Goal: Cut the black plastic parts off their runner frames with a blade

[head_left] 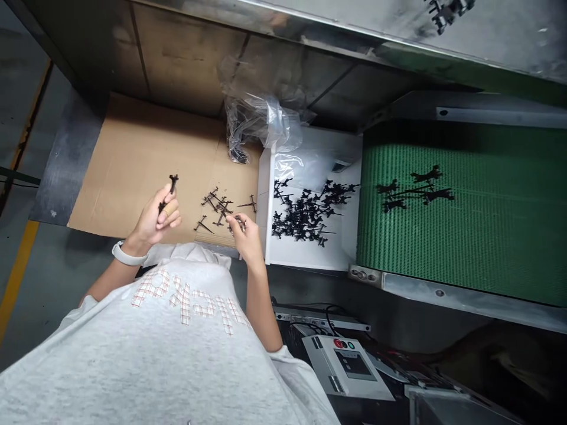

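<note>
Gripping a black part (173, 180), left hand (159, 221) over cardboard (137, 153), fingers curled round it | right hand (248, 241) at loose black pieces (216, 202), fingers bent together, hold unclear | dark heap (303, 215) in white tray (310, 257) alongside | several parts (440, 194) on green belt (491, 242)

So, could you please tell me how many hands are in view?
2: the left hand holds a black part over the cardboard; the right hand is near the white tray.
</note>
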A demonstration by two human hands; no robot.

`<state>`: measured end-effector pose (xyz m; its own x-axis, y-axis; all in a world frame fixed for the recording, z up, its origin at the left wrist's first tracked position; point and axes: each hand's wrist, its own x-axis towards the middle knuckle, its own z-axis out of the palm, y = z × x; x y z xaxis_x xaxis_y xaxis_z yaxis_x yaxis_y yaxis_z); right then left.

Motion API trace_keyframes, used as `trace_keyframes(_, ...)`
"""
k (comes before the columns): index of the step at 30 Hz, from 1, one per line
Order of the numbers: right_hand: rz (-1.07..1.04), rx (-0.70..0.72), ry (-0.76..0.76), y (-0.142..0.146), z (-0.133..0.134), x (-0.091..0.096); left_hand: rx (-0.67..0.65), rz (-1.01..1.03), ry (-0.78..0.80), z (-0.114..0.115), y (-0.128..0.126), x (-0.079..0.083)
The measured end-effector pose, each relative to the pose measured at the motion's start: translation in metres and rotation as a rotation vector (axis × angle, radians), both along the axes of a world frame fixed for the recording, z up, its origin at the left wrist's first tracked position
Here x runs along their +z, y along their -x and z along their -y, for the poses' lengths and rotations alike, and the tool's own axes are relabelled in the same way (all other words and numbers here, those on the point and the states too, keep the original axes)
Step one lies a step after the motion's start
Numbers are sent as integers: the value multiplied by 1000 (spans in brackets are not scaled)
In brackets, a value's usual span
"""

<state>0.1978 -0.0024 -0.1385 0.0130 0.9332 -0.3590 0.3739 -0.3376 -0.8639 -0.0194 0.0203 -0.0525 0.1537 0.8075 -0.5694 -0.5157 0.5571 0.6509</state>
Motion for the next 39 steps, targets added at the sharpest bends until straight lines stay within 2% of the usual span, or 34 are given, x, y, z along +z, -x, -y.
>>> trace_keyframes(4, 141, -46, 125, -1, -16, -49, -53, 84, 28, 8, -15, 7)
trace_keyframes(6, 169, -67, 163, 0, -21, -67, -82, 112, 39, 10, -20, 8)
trace_keyframes(8, 177, -95, 180, -1, -23, -78, -100, 131, 49, 11, -20, 7)
trace_keyframes(10, 165, -133, 179, -2, -23, -81, -103, 141, 57, 11, -18, 4)
trace_keyframes(14, 78, -213, 139, 2, -19, -66, -82, 150, 71, 11, -13, 0)
trace_keyframes(17, -49, -207, 97, 14, -9, -36, -52, 142, 80, 11, -15, -2)
trace_keyframes(20, -172, -138, 38, 28, 2, 1, -27, 96, 92, 10, -21, -9)
trace_keyframes(23, -226, -70, -6, 39, 1, 19, -33, -15, 101, 5, -25, -32)
trace_keyframes(25, -215, -36, -8, 44, -7, 12, -43, -139, 107, 1, -22, -57)
trace_keyframes(29, -128, 48, 52, 63, -27, -31, -53, -440, 141, -3, -1, -114)
trace_keyframes(32, -82, 144, 118, 88, -36, -62, -66, -597, 174, 3, 19, -145)
trace_keyframes(35, -57, 207, 174, 113, -37, -78, -64, -672, 186, 12, 35, -159)
trace_keyframes(39, -69, 196, 228, 133, -31, -85, -65, -698, 225, 20, 49, -161)
